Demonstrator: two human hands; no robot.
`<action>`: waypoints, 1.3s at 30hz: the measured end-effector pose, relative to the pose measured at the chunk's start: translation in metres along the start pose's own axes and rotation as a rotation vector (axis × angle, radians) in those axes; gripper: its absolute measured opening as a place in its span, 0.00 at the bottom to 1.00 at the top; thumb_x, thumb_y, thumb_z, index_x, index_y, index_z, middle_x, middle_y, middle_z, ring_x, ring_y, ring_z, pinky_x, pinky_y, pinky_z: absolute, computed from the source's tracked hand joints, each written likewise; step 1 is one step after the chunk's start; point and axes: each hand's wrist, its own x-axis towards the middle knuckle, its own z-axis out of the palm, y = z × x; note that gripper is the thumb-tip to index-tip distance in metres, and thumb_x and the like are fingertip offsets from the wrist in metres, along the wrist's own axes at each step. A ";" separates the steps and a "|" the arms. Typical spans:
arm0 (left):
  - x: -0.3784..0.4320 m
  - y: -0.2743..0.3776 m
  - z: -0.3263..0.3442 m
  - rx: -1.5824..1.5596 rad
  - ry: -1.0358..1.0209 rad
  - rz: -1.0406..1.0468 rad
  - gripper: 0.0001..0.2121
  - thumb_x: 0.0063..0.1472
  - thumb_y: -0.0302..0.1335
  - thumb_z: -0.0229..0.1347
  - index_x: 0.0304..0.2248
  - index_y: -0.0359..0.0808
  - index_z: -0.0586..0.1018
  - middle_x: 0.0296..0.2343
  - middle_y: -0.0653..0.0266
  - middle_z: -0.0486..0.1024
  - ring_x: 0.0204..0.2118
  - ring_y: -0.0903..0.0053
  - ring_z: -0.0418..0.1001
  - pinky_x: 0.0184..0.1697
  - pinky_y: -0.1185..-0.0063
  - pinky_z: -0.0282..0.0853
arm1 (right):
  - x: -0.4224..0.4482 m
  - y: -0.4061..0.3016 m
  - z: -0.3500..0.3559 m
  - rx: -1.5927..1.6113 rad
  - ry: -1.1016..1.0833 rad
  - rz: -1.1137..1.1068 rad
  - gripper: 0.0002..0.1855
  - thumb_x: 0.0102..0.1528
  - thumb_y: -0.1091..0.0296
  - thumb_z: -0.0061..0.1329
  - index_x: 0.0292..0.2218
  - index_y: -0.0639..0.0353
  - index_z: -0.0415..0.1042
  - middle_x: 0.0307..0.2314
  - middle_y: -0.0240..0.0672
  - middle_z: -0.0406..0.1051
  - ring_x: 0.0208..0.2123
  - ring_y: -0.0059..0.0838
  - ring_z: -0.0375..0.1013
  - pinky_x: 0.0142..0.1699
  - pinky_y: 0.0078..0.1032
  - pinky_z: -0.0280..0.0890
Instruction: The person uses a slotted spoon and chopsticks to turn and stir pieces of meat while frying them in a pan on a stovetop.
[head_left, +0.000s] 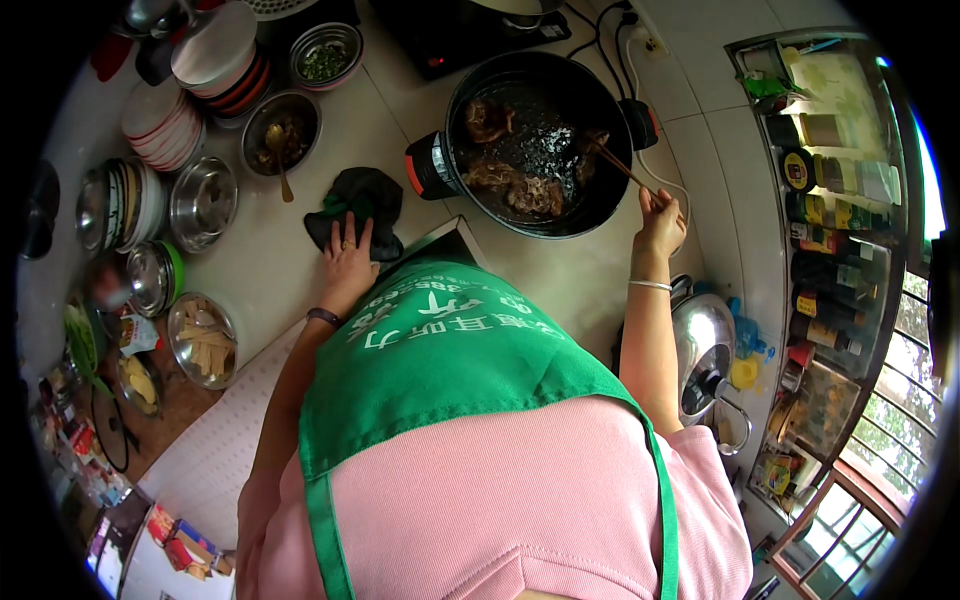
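My right hand (663, 222) grips wooden chopsticks (624, 165) whose tips reach into a black electric pan (537, 229). At the tips is a piece of browned meat (586, 159). Further browned meat pieces (535, 196) lie in the pan's lower part, and one (488, 120) sits at its upper left. Dark, shiny liquid or oil (553, 142) covers the middle of the bottom. My left hand (349, 255) rests with spread fingers on a bunched black and green cloth (364, 196) on the tiled counter, left of the pan.
A steel bowl (313, 154) holds sauce and a spoon (278, 150). Above it is a bowl of chopped greens (327, 61). Stacked plates (159, 124) and an empty steel bowl (202, 204) stand left. A black cooker (450, 45) and cables (600, 45) are behind; a lid (703, 352) stands right.
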 end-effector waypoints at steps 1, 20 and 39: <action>0.000 0.000 0.000 0.000 -0.001 0.000 0.43 0.46 0.34 0.63 0.61 0.49 0.54 0.62 0.56 0.42 0.63 0.52 0.43 0.59 0.55 0.50 | -0.004 -0.002 0.000 -0.001 0.000 0.001 0.17 0.63 0.67 0.34 0.35 0.78 0.65 0.29 0.54 0.72 0.31 0.42 0.77 0.39 0.30 0.77; 0.000 -0.002 -0.001 0.014 -0.019 0.024 0.44 0.48 0.33 0.62 0.62 0.49 0.52 0.63 0.54 0.38 0.63 0.48 0.41 0.60 0.56 0.49 | -0.028 0.007 0.011 0.073 -0.041 0.080 0.16 0.62 0.68 0.37 0.36 0.77 0.67 0.31 0.50 0.72 0.31 0.40 0.77 0.40 0.29 0.76; -0.001 -0.002 0.003 0.005 0.025 0.015 0.42 0.47 0.34 0.63 0.61 0.50 0.55 0.62 0.56 0.43 0.63 0.51 0.44 0.59 0.56 0.50 | -0.062 -0.008 -0.029 -0.147 -0.316 0.021 0.17 0.63 0.65 0.40 0.39 0.76 0.69 0.31 0.48 0.73 0.32 0.38 0.77 0.40 0.29 0.76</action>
